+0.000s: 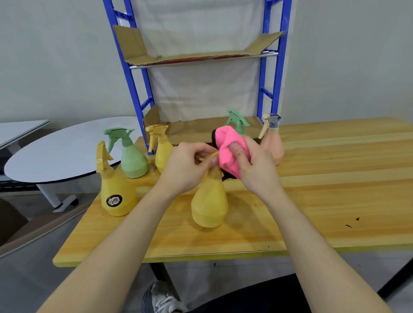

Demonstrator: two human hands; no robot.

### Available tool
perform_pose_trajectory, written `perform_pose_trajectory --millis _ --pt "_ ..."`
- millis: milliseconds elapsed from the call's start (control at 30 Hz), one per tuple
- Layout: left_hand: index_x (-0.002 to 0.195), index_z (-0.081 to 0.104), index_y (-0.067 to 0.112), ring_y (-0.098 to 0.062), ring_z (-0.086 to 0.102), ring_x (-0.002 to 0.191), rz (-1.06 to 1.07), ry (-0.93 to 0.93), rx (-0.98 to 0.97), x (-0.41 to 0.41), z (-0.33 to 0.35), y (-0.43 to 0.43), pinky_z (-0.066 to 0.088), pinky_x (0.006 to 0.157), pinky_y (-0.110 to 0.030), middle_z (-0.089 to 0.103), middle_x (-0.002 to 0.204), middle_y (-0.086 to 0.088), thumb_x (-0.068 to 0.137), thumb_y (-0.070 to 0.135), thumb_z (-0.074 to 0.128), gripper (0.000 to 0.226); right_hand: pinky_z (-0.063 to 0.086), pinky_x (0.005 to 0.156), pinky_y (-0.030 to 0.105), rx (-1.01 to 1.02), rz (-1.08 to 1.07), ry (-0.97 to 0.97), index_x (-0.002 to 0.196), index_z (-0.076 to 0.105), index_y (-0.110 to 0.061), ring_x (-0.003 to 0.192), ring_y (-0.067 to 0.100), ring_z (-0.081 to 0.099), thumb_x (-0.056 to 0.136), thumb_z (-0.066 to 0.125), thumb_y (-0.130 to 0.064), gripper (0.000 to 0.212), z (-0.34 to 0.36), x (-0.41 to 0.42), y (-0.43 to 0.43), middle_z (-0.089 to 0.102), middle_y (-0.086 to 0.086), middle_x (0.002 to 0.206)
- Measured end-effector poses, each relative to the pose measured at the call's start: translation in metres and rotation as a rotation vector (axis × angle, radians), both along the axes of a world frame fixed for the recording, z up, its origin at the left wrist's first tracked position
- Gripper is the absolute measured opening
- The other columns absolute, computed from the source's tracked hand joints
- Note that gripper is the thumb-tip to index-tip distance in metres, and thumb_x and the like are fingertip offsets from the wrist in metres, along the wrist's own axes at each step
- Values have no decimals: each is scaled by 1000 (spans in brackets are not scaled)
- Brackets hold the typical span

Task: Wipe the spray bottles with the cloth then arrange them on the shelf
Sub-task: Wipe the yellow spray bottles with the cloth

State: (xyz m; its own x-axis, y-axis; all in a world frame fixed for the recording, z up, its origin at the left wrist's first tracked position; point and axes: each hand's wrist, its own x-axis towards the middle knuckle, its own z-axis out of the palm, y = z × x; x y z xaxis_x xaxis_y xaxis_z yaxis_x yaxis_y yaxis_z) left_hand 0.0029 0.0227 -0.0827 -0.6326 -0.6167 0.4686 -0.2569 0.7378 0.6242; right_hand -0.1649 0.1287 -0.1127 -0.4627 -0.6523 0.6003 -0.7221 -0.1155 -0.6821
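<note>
A yellow spray bottle (209,203) stands on the wooden table (316,195) in front of me. My left hand (188,167) pinches its trigger head. My right hand (252,167) grips a pink cloth (229,150) with a black underside, pressed against the bottle's top. Another yellow bottle (117,193) with a round black label stands at the left. Behind it are a green bottle (131,157) and a third yellow bottle (161,150). A peach bottle (275,144) with a grey nozzle stands at the right. A green trigger head (237,118) shows behind the cloth.
A blue metal shelf frame (137,83) rises at the table's back, with a cardboard-lined shelf (195,56) at mid height and cardboard on its bottom level (197,126). A white oval table (60,151) stands to the left. My shoe (160,300) shows below the table edge.
</note>
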Motion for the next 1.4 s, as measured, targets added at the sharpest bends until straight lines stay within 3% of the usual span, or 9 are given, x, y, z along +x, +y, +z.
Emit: perform_pose_trajectory --millis 167,267,433,567,700,800,1033,1200,1400 --pt "95 78 24 0 66 74 214 100 -10 5 -7 12 51 65 -11 73 82 14 89 31 88 14 45 69 39 -28 -246 -320 119 65 -18 78 22 61 117 31 -39 40 -2 10 13 59 -6 81" --pt "87 73 21 -1 64 66 193 145 38 5 -7 20 52 61 -14 72 76 11 77 35 97 29 43 64 40 42 -204 -285 90 59 -23 74 20 61 116 32 -45 43 -3 18 17 64 -2 77" --pt "109 77 10 -19 78 83 -123 32 269 5 -1 30 65 79 -28 79 93 -5 72 13 100 43 49 83 43 88 -85 -315 105 68 -9 90 25 65 116 34 -44 50 7 22 19 71 8 92" --pt "98 72 17 -19 71 76 22 72 109 -1 -8 25 62 75 -32 74 87 2 79 17 97 31 49 90 43 113 39 -335 114 68 -2 98 31 65 115 38 -42 50 18 21 27 73 17 102" --pt "126 57 22 -11 67 81 224 20 41 -3 -16 18 54 74 -27 63 118 8 71 55 96 75 47 85 36 152 82 -281 113 70 -10 92 17 64 115 39 -42 44 20 19 32 73 3 97" --pt "150 49 21 -11 68 86 211 -4 161 -6 -16 17 54 78 -29 62 128 11 69 60 95 101 49 95 37 148 87 -292 120 70 -11 104 20 66 115 39 -41 44 19 17 35 76 6 109" --pt "117 66 19 -14 71 74 110 173 327 -4 -14 9 56 68 -32 75 97 2 71 37 100 61 54 81 46 198 74 -182 105 65 -18 82 24 66 115 38 -43 38 27 16 37 69 3 81" --pt "117 75 13 -17 69 72 -13 166 246 -4 -17 3 63 74 -41 77 94 -6 90 16 87 29 50 74 42 323 22 230 121 62 -23 87 22 63 100 61 -62 44 30 20 34 68 -5 94" --pt "113 71 17 -19 64 70 -97 164 277 -1 -16 6 57 67 -36 78 91 -4 99 11 76 16 37 54 36 187 -107 84 75 50 -23 61 16 52 77 72 -84 65 18 15 30 54 -5 64"
